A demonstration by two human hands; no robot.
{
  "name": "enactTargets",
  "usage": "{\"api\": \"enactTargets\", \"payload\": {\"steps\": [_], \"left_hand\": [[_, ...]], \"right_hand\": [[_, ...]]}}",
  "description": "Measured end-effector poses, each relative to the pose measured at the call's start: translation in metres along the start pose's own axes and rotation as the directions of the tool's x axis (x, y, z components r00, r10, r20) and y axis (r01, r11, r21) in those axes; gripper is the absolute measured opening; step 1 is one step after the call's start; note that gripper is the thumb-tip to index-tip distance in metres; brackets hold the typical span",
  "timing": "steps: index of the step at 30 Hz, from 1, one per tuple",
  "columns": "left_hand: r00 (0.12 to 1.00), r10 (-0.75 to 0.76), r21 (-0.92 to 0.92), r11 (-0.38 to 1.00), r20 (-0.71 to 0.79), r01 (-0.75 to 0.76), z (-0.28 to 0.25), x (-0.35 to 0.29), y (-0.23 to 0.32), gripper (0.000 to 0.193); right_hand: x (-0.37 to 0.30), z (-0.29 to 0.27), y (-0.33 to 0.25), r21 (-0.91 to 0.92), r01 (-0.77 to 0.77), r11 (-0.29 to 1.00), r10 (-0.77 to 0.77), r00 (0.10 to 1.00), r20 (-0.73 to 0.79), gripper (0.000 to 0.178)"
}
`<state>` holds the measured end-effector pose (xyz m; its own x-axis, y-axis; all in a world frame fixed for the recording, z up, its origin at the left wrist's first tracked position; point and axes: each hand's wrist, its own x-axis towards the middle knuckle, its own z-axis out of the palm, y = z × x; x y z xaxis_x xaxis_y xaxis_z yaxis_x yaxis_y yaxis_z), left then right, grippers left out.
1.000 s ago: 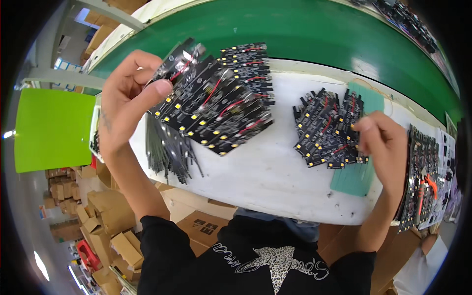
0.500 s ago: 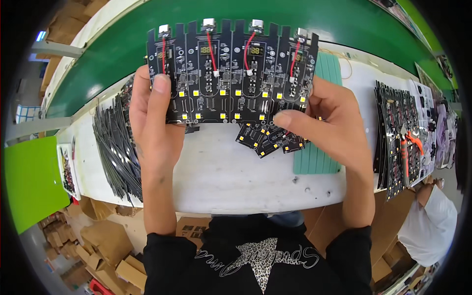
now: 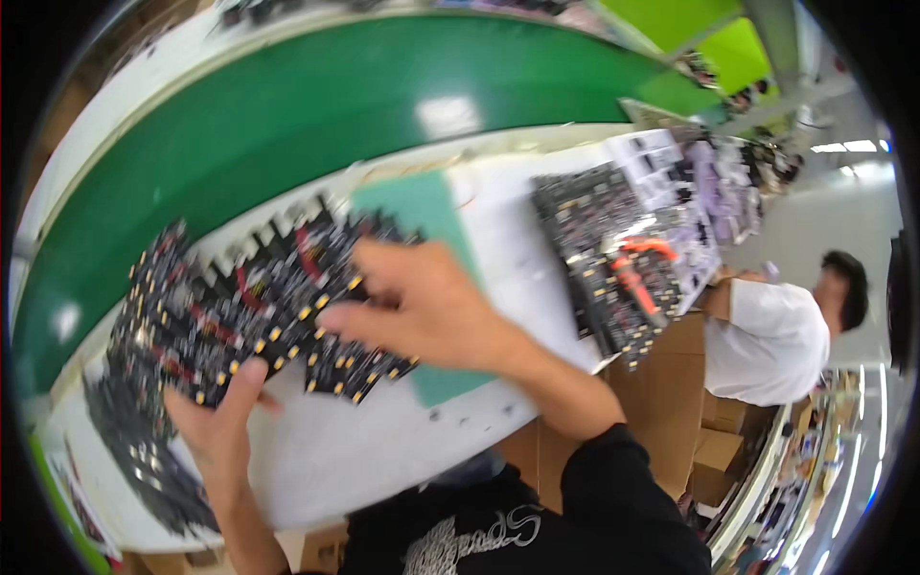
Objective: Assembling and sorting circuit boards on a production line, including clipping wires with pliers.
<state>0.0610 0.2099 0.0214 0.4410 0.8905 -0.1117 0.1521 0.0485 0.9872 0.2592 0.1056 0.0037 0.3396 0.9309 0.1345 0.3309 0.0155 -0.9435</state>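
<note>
My left hand (image 3: pixel 222 422) grips the lower edge of a black circuit board panel (image 3: pixel 240 307) with yellow parts and red wires, held tilted above the white table (image 3: pixel 355 450). My right hand (image 3: pixel 426 307) lies over the panel's right end with its fingers spread toward the boards. Below it, a small heap of loose black boards (image 3: pixel 359 369) sits on the table beside a teal mat (image 3: pixel 422 206). The picture is motion-blurred.
A green conveyor belt (image 3: pixel 316 105) runs along the far side of the table. More black boards lie at the left (image 3: pixel 144 470) and in a stack at the right (image 3: pixel 604 249) with orange-handled pliers (image 3: pixel 632 268) on it. A person in a white shirt (image 3: pixel 767 340) stands at right, by cardboard boxes (image 3: pixel 671 393).
The view has swung to the right. The panel, held up flat before me by both hands, has come down and tilted, and my right hand now lies across its right end.
</note>
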Motion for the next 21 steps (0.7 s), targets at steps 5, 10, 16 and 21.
{"api": "enactTargets", "payload": {"steps": [5,10,16,21], "left_hand": [[0.998,0.057,-0.047,0.997,-0.006,-0.057,0.011,-0.009,-0.012,0.031],[0.984,0.178,-0.015,0.984,0.003,-0.178,0.013,-0.016,-0.010,0.020],[0.996,0.070,-0.293,0.955,0.063,-0.049,-0.002,0.005,-0.011,0.024],[0.934,0.041,-0.333,0.939,0.354,0.085,0.006,-0.003,0.002,0.017]], "right_hand": [[-0.008,0.012,0.006,-0.143,0.137,0.980,-0.165,0.964,-0.210,0.041],[-0.002,0.022,0.006,-0.153,0.133,0.979,-0.173,0.943,-0.284,0.035],[-0.002,-0.009,-0.010,-0.085,0.029,0.996,-0.044,0.983,-0.178,0.039],[-0.007,-0.009,-0.013,0.144,0.073,0.987,-0.063,0.995,-0.079,0.025]]}}
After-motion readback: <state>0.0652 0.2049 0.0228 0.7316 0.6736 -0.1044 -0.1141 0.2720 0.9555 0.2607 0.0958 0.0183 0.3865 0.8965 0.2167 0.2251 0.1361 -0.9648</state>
